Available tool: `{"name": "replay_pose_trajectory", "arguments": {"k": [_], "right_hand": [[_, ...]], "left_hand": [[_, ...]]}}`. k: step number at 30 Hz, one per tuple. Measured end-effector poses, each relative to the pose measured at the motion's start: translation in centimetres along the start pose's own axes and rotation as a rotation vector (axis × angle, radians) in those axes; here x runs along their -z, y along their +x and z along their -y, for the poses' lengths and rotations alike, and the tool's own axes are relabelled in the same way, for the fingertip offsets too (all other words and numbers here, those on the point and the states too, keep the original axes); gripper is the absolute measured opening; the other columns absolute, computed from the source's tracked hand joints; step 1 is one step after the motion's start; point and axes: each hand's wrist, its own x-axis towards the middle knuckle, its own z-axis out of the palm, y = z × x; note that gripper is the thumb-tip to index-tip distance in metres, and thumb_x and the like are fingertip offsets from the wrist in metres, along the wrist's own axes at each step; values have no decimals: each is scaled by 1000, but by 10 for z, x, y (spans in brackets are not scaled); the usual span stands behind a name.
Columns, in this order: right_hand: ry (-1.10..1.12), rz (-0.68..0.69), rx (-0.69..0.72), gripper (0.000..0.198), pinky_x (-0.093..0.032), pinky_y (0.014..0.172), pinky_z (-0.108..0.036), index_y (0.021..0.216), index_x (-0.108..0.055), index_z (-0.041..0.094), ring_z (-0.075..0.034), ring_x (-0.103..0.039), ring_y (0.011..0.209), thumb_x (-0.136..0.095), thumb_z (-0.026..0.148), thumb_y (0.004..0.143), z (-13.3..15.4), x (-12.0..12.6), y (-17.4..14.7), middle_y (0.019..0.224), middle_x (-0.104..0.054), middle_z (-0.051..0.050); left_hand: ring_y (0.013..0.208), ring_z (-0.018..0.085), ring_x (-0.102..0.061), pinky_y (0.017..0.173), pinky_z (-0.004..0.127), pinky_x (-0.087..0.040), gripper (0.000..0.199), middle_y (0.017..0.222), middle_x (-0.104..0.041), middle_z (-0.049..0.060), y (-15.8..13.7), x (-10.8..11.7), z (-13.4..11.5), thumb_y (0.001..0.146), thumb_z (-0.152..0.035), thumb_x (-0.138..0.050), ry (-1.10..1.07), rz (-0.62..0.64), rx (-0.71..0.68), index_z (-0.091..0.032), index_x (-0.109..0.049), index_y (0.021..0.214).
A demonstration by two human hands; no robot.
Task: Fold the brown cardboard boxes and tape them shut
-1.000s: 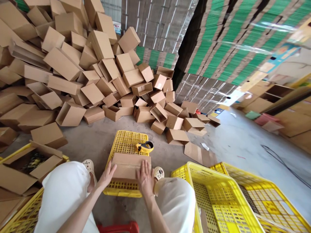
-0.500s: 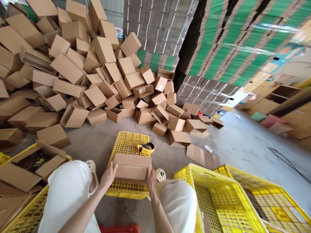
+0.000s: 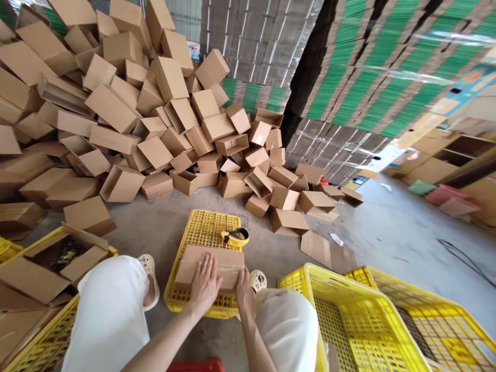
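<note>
cardboard box (image 3: 228, 257) sits on the near part of an upturned-looking yellow crate (image 3: 207, 225), long side running left to right, a seam along it. tape dispenser (image 3: 235, 237) just behind it on the same crate, toward the right edge. left hand (image 3: 205, 284) is spread flat, palm down, over the box's middle, fingers pointing away from the person, not wrapped round anything. right hand (image 3: 244, 289) is at the right end, fingers close together against the edge; can't tell if it's gripping or only bracing. pile of loose boxes (image 3: 178, 119) on the floor beyond.

handling, my judgement: weight can't be read, contents hidden; cardboard itself is light. walls look fairly stiff, edges and corners stiffest; broad faces, and the stretch along the seam, would likely give under hard pressure. dry, matte surface, so slipping in bare hands seems unlikely, though it could slide a little on smooth plastic. not fragile as such, but dentable. best hold: one hand on each short end, low down, or from underneath; avoid pinching the seam.
</note>
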Motion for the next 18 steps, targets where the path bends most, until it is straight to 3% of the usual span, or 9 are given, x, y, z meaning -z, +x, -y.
{"name": "replay_pose_trajectory", "arguments": {"k": [3,6,10,18], "right_hand": [[68,28,-12,85,-41,119,-40,144,-59,12,-28,-55,143,-14,70,101,2,3,3,149,-63,-17],[77,47,-13,90,-46,114,-35,137,-66,13,-26,-60,137,-9,72,100,2,7,5,144,-67,-16],[81,76,-36,94,-51,106,-33,128,-72,13,-27,-66,128,-8,76,99,5,8,11,135,-73,-17],[-8,67,-52,89,-54,94,-37,112,-79,12,-31,-73,111,-19,77,100,17,7,26,111,-80,-20]], "left_hand": [[160,35,-32,128,62,-31,75,171,-34,19,0,-17,-31,100,-31,-48,-25,1,-129,-14,-24,169],[160,36,-31,128,61,-32,76,172,-32,19,-1,-22,-41,99,-31,-52,-13,26,-169,-13,-26,168],[161,35,-30,128,58,-33,75,173,-31,18,-2,-18,-34,99,-35,-56,11,54,-191,-11,-32,166],[159,29,-36,126,51,-39,70,172,-35,10,1,-4,-16,106,-45,-47,-26,53,-241,-19,-29,168]]}}
